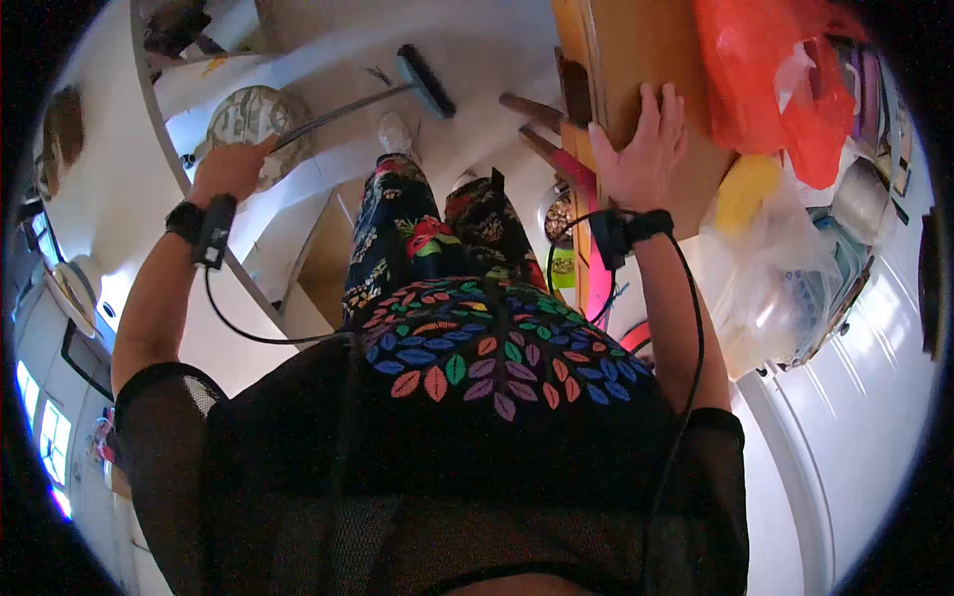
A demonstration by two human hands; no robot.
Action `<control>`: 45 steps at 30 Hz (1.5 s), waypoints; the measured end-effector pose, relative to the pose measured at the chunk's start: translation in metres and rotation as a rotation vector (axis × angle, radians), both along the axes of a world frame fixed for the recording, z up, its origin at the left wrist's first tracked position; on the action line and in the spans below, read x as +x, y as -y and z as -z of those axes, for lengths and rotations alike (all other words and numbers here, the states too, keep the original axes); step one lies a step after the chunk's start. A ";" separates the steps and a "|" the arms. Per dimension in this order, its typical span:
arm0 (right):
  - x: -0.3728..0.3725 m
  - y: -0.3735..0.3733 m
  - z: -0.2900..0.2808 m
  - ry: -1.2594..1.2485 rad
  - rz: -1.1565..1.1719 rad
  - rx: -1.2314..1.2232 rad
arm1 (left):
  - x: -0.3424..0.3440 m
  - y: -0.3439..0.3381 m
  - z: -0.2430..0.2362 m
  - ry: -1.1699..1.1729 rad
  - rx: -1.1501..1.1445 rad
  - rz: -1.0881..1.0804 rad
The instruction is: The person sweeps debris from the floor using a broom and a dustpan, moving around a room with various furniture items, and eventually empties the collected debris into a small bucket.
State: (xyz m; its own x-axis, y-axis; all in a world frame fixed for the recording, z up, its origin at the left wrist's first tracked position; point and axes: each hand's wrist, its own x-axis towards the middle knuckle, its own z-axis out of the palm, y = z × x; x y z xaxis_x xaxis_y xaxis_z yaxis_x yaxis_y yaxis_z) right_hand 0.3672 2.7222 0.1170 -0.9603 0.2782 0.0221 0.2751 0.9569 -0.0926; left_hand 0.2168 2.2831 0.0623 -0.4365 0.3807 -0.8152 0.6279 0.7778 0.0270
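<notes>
A broom (429,83) with a dark bristle head and a thin grey handle slants over the floor, its head past my feet. My left hand (231,172) is closed round the handle's near end, out to the left. My right hand (644,149) lies with spread fingers on the brown wooden top (636,45) of a piece of furniture at the right, holding nothing. Both wrists carry black straps with small devices and cables.
A round patterned stool (234,109) stands beyond my left hand, near a white panel edge (164,129). At the right sit a red plastic bag (740,74) and a clear bag (765,288) by a yellow item (747,194). Below the wooden top are pointed brown pieces (537,109).
</notes>
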 end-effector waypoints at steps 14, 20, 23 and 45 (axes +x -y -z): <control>-0.029 0.018 -0.018 -0.048 -0.117 0.067 | 0.188 0.041 0.013 0.279 0.491 -0.359; -0.026 0.023 -0.013 -0.081 -0.129 0.118 | 0.214 0.035 0.037 0.361 0.425 -0.479; -0.029 0.026 -0.029 -0.097 -0.100 0.110 | 0.196 0.016 -0.030 0.551 0.112 -0.801; -0.029 0.030 -0.031 -0.186 -0.129 0.033 | 0.206 -0.183 0.109 0.444 0.411 -0.478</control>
